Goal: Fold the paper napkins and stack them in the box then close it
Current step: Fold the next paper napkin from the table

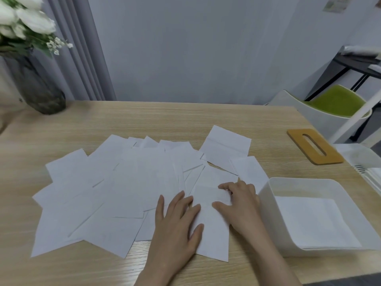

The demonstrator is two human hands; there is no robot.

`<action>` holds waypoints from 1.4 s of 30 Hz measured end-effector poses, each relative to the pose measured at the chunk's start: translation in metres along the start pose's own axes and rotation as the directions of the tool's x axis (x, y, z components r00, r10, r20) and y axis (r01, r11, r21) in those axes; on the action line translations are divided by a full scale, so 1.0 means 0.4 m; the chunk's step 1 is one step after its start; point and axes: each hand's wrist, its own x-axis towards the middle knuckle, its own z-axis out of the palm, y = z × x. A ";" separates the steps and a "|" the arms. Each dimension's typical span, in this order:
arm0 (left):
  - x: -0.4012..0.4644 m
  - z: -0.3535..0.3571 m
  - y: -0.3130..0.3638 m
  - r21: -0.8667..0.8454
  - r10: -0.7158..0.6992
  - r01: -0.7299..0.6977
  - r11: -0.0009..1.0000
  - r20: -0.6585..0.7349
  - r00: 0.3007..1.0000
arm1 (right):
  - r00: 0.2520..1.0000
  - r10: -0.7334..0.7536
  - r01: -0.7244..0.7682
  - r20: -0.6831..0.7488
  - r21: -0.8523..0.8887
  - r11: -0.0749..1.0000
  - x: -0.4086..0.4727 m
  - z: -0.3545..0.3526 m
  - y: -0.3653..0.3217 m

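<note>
Several white paper napkins [115, 188] lie spread and overlapping across the wooden table. One napkin [212, 230] sits nearest me. My left hand [175, 226] presses flat on its left side, fingers apart. My right hand [239, 205] rests on its upper right part, fingertips curled at a raised edge of the paper. To the right stands an open white box [268, 205] with folded napkins [315, 219] stacked inside. The box's wooden lid [315, 147], with a slot in it, lies flat farther back on the right.
A dark glass vase [39, 87] with white flowers stands at the table's back left corner. A white tray [362, 157] sits at the right edge behind the box. A white chair with a green seat [334, 104] is beyond the table's right corner.
</note>
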 end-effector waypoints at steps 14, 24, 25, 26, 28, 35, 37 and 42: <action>0.001 0.001 0.003 0.003 0.001 -0.001 1.000 -0.026 1.000 | 0.997 0.072 -0.041 -0.028 0.599 0.799 -0.077 0.011 0.006; 0.004 -0.007 0.008 -0.064 -0.028 0.026 0.998 -0.033 0.999 | 0.993 0.120 -0.098 0.007 0.625 0.774 -0.095 0.012 0.004; 0.004 -0.009 0.010 -0.116 -0.045 0.039 0.993 -0.051 0.998 | 0.993 0.120 -0.091 -0.004 0.628 0.773 -0.095 0.008 0.002; 0.004 -0.012 0.012 -0.178 -0.071 0.057 0.982 -0.072 0.995 | 0.993 0.118 -0.084 -0.012 0.634 0.769 -0.096 0.004 0.000; 0.005 -0.022 0.016 -0.312 -0.154 0.114 0.943 -0.105 0.983 | 0.993 0.119 -0.076 -0.020 0.662 0.745 -0.094 -0.005 -0.003; 0.020 -0.078 0.046 -0.706 -0.502 0.342 0.620 -0.022 0.865 | 0.997 0.073 -0.060 0.016 0.753 0.656 -0.086 -0.027 -0.036; 0.028 -0.090 0.049 -0.808 -0.555 0.407 0.427 0.121 0.823 | 0.997 0.063 -0.066 0.033 0.762 0.644 -0.086 -0.026 -0.049; 0.030 -0.108 0.041 -0.848 -0.548 0.466 0.252 0.272 0.791 | 0.996 0.060 -0.091 0.068 0.781 0.617 -0.087 -0.028 -0.078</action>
